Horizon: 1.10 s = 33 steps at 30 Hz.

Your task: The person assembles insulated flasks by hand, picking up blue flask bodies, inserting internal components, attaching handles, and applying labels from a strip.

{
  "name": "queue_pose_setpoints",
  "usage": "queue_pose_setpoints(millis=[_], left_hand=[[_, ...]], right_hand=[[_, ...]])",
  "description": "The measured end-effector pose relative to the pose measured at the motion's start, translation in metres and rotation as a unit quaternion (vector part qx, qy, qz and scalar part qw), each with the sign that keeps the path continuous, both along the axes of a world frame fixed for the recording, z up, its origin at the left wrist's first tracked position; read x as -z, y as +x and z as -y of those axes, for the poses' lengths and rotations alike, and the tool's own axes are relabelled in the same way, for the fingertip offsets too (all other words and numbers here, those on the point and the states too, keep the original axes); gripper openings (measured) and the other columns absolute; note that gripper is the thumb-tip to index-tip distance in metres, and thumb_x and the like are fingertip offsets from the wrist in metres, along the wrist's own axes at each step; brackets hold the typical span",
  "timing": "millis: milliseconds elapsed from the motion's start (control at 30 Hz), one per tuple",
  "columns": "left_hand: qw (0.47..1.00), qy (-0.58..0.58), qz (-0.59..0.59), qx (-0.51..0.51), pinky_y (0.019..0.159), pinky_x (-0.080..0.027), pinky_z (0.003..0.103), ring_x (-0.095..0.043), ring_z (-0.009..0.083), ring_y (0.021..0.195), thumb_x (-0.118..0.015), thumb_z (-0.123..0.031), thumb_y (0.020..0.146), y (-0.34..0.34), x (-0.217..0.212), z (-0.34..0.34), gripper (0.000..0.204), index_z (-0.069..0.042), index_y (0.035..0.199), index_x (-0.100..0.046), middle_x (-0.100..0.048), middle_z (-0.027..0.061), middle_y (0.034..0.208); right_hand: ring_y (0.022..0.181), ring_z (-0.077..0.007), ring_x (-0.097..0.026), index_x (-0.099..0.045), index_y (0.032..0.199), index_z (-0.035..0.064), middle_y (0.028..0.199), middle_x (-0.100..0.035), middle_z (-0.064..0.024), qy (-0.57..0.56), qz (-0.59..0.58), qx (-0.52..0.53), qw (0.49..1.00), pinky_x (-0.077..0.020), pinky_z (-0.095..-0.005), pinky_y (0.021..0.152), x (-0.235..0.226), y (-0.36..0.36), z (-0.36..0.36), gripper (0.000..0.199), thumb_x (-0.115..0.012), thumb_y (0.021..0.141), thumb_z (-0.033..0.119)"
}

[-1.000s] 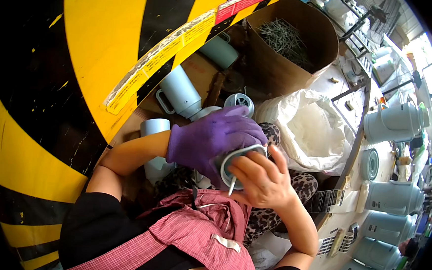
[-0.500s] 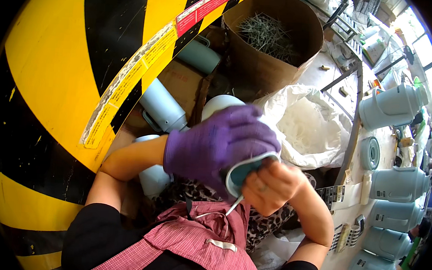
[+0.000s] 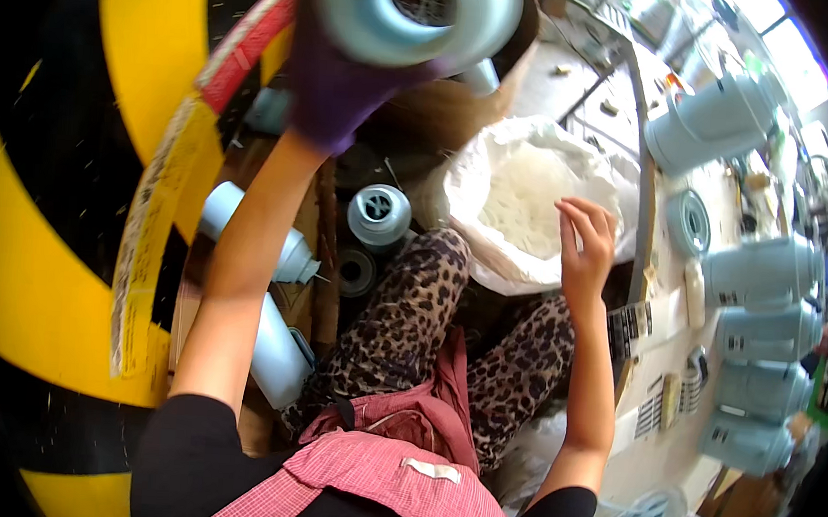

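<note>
My left hand [image 3: 334, 97], in a purple glove, is raised at the far edge of the view and grips a light-blue jug shell [image 3: 488, 17]. The shell looks hollow, for metal rods behind show through its round opening; it is smeared by motion. A short pale tapered part, perhaps its spout, sticks out at the lower right. My bare right hand [image 3: 587, 250] is held up, empty, over the near right side of a white bag [image 3: 471, 181] filled with whitish material. Its fingers are partly stretched and apart from the thumb.
A cardboard drum [image 3: 456, 119] with thin rods stands behind the held shell. Light-blue bodies [image 3: 280, 359] lie at my left; another [image 3: 379, 217] stands beyond my knee. Light-blue jugs [image 3: 764, 270] line the bench [image 3: 657, 387] at right. A yellow-black striped panel [image 3: 51, 303] borders the left.
Both hands were together on the light-blue shell before my chest. My left hand has carried it up and away; my right hand has let go and moved right, toward the white bag.
</note>
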<state>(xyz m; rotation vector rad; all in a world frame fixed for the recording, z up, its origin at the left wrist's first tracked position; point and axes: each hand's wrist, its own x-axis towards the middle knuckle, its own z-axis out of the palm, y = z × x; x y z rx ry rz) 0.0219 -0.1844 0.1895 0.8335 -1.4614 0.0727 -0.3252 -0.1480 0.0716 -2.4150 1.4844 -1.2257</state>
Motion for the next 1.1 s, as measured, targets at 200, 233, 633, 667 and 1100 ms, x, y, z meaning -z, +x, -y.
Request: queue_pose_setpoints(millis=[200, 233, 633, 667, 1100], left_hand=[[0.956, -0.021, -0.282, 0.075, 0.112, -0.044, 0.045, -0.048, 0.0285, 0.135, -0.083, -0.039, 0.076, 0.024, 0.049, -0.122, 0.096, -0.007, 0.152, -0.032, -0.044, 0.0147, 0.149], [0.941, -0.026, -0.306, 0.143, 0.115, -0.041, 0.046, -0.045, 0.0296, 0.138, -0.078, -0.045, 0.081, 0.029, 0.056, -0.135, 0.097, -0.007, 0.154, -0.027, -0.041, 0.0153, 0.151], [0.919, 0.223, -0.019, 0.324, 0.101, -0.045, 0.051, -0.057, 0.0321, 0.116, -0.088, -0.043, 0.068, -0.057, 0.043, -0.179, 0.081, 0.0, 0.127, -0.053, -0.054, 0.0196, 0.131], [0.898, 0.282, 0.042, 0.335, 0.1, -0.045, 0.052, -0.058, 0.0323, 0.115, -0.089, -0.043, 0.067, -0.073, 0.045, -0.185, 0.08, 0.0, 0.125, -0.055, -0.055, 0.0199, 0.129], [0.929, -0.029, 0.362, 0.076, 0.118, -0.027, 0.061, -0.045, 0.0277, 0.133, -0.082, -0.044, 0.076, -0.106, 0.056, -0.225, 0.05, -0.023, 0.116, -0.062, -0.054, -0.0107, 0.135]], right_hand=[[0.097, -0.0348, -0.069, -0.077, 0.098, 0.0069, 0.105, -0.073, -0.0143, 0.338, -0.104, 0.096, 0.93, -0.0533, -0.043, 0.083, 0.142, -0.022, 0.104, 0.023, -0.072, 0.086, 0.026], [0.096, -0.0338, -0.07, -0.078, 0.1, 0.0076, 0.106, -0.073, -0.0159, 0.372, -0.196, 0.158, 0.893, -0.0546, -0.0433, 0.083, 0.163, -0.015, 0.12, 0.027, -0.073, 0.086, 0.029], [0.062, -0.021, -0.072, -0.074, 0.093, -0.0011, 0.075, -0.073, -0.0135, 0.415, 0.002, 0.119, 0.902, -0.0574, -0.0324, 0.065, 0.122, -0.059, 0.086, 0.023, -0.074, 0.082, 0.018], [0.059, -0.0192, -0.07, -0.072, 0.092, -0.0027, 0.072, -0.072, -0.0127, 0.366, 0.037, 0.093, 0.925, -0.0552, -0.0308, 0.061, 0.099, -0.062, 0.062, 0.021, -0.073, 0.083, 0.016], [0.048, -0.0039, -0.043, -0.069, 0.09, -0.0004, 0.059, -0.054, 0.0033, 0.619, 0.28, -0.098, 0.727, -0.031, -0.0204, 0.046, -0.121, 0.0, -0.202, 0.018, -0.07, 0.093, 0.017]])
